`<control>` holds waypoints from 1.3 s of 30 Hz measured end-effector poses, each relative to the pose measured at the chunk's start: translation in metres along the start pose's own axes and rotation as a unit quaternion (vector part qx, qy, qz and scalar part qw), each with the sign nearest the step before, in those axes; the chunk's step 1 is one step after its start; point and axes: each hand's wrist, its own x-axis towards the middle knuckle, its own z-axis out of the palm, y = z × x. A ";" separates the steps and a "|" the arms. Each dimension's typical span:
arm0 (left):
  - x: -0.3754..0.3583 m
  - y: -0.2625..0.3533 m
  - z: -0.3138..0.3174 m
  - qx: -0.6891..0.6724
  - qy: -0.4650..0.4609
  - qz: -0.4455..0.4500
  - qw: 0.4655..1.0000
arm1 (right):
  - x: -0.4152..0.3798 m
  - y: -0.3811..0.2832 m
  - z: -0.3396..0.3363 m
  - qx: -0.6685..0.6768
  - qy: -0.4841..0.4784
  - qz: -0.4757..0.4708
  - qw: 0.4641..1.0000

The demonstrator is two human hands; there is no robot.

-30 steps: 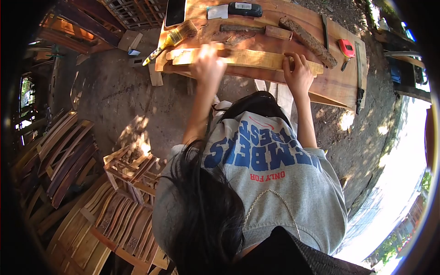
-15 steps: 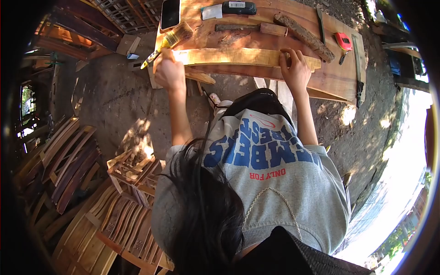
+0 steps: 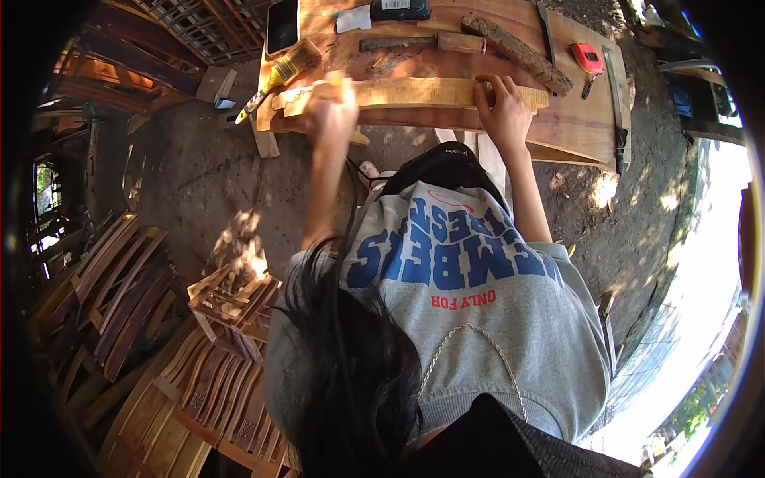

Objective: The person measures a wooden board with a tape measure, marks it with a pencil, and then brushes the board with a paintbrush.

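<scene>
Pale timber strip (image 3: pixel 414 93) is laid lengthwise along the near edge of the reddish workbench (image 3: pixel 574 127), partly lit by sun. The right hand (image 3: pixel 504 111) is pressed down on the strip towards its right end, fingers spread flat over the top face, so nothing is gripped; the piece is only pinned. The left hand (image 3: pixel 331 107) is seen blurred over the left end of the strip, closed around something small; what is enclosed cannot be told, though a sanding block or paper is a fair guess. Beyond the strip, towards the far edge, a paintbrush (image 3: pixel 280 73), a phone (image 3: pixel 282 25), a dark rusty bar (image 3: pixel 398 44), a rough bark-like piece (image 3: pixel 516 52) and a red tape measure (image 3: pixel 587 58) are set out. Curved wooden slats (image 3: pixel 119 279) are stacked on the ground.

The rubbing appears to be well served if long strokes are kept in line with the grain, pressure is held even, and the strip is kept clamped firmly by the flat hand so that it is not dragged along the bench. Care is best taken at the left end, where the strip overhangs the corner and could be tipped if too much weight is applied.
</scene>
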 end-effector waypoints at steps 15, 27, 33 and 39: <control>-0.032 0.080 0.022 -0.198 0.034 0.257 0.945 | 0.002 -0.004 -0.002 0.008 -0.010 0.018 1.000; 0.010 -0.042 0.004 0.115 0.048 -0.022 0.992 | 0.001 -0.002 0.000 -0.013 -0.011 0.015 1.000; -0.030 0.050 0.019 -0.088 -0.002 0.152 0.984 | 0.000 0.001 0.004 -0.004 -0.003 0.018 1.000; 0.008 -0.033 -0.011 -0.052 0.089 0.083 0.991 | -0.002 -0.007 -0.008 -0.044 0.007 -0.076 0.996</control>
